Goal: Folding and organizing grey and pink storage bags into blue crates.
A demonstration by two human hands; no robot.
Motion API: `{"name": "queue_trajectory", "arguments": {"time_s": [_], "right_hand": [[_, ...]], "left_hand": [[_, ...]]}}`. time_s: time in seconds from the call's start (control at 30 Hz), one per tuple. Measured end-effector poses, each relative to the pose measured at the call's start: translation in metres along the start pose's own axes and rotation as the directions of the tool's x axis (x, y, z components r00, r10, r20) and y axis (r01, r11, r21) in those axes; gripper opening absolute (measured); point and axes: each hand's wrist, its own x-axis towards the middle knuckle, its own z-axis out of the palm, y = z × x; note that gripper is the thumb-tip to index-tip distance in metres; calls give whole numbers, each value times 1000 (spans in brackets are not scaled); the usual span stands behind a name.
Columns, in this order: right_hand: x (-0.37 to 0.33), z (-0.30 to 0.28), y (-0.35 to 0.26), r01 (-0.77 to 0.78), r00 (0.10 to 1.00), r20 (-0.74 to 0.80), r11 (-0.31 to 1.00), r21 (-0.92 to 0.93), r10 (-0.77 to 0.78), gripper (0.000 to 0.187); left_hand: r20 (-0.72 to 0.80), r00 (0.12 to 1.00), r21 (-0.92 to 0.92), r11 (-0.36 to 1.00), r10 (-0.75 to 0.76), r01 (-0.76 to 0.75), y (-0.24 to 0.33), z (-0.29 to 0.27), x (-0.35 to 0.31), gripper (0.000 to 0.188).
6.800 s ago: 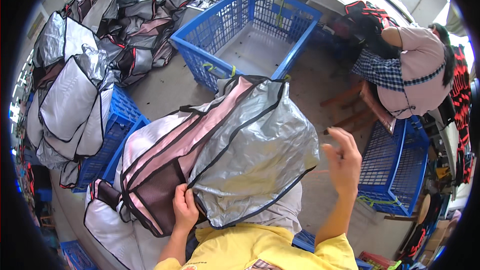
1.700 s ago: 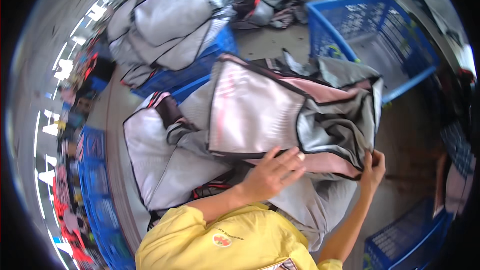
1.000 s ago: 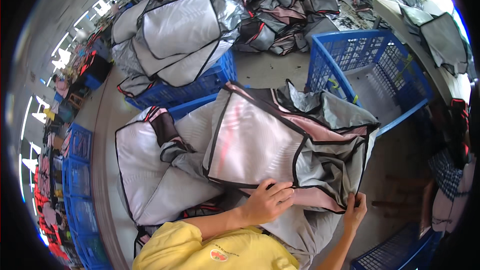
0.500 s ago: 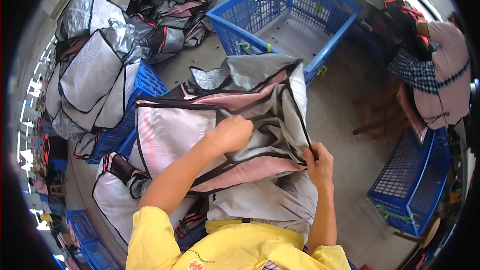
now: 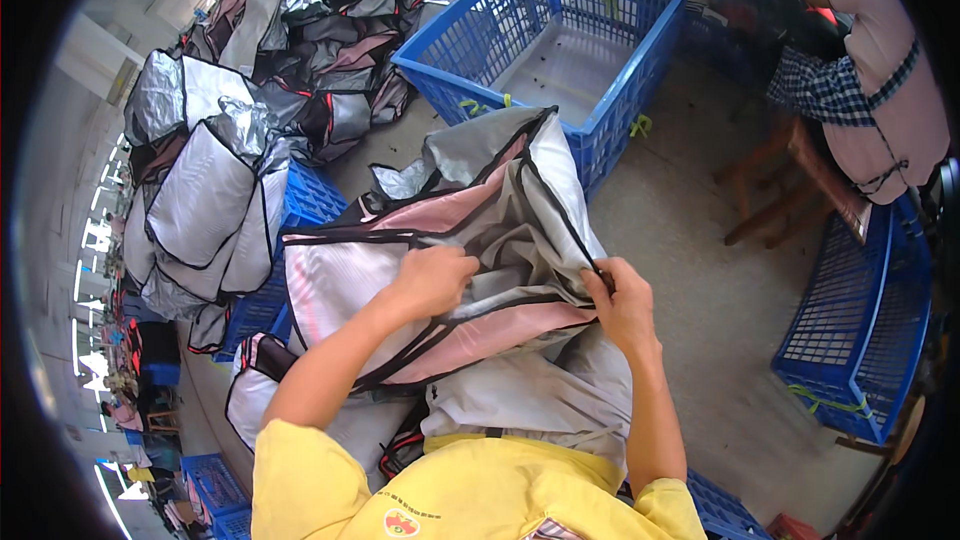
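Note:
A half-folded fabric bag [image 5: 470, 336] lies across my lap, with white, grey and pink panels and black bound edges. Its mouth gapes toward the right, showing a creased grey inside. My left hand [image 5: 433, 282] is closed on the fabric at the edge of the white panel; its fingertips are partly hidden. At the right-hand corner my right hand [image 5: 622, 306] pinches the black-bound edge between thumb and fingers. Under the bag are my light grey trousers [image 5: 520, 395].
A large blue crate [image 5: 490, 90] stands ahead. Similar bags [image 5: 205, 195] are heaped on a blue crate at the left, with a bigger pile [image 5: 340, 40] behind. At the right, a person [image 5: 885, 90] works by a wooden stool [image 5: 770, 190] and another blue crate [image 5: 850, 330].
My left hand has drawn back a little toward me and left along the bag. The bag's far corner has swung left, and its mouth looks wider. My right hand keeps its pinch.

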Motion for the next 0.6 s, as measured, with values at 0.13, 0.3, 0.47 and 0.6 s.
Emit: {"name": "queue_trajectory", "arguments": {"time_s": [0.13,0.3,0.47,0.6], "right_hand": [[21,-1,-66,203,965,-128,963,-179,-228,24],[56,51,-88,544,805,367,827,-143,-466,28],[59,69,-68,617,757,393,769,-167,-522,16],[49,11,31,202,975,80,975,91,-210,27]], "left_hand": [[-264,965,-87,996,-7,-17,33,-43,-68,8],[-418,907,2,998,58,-63,63,-38,-90,11],[-544,839,-47,999,-5,-24,53,-21,-107,8],[-651,758,-120,992,-47,-42,32,-4,-117,10]]}}
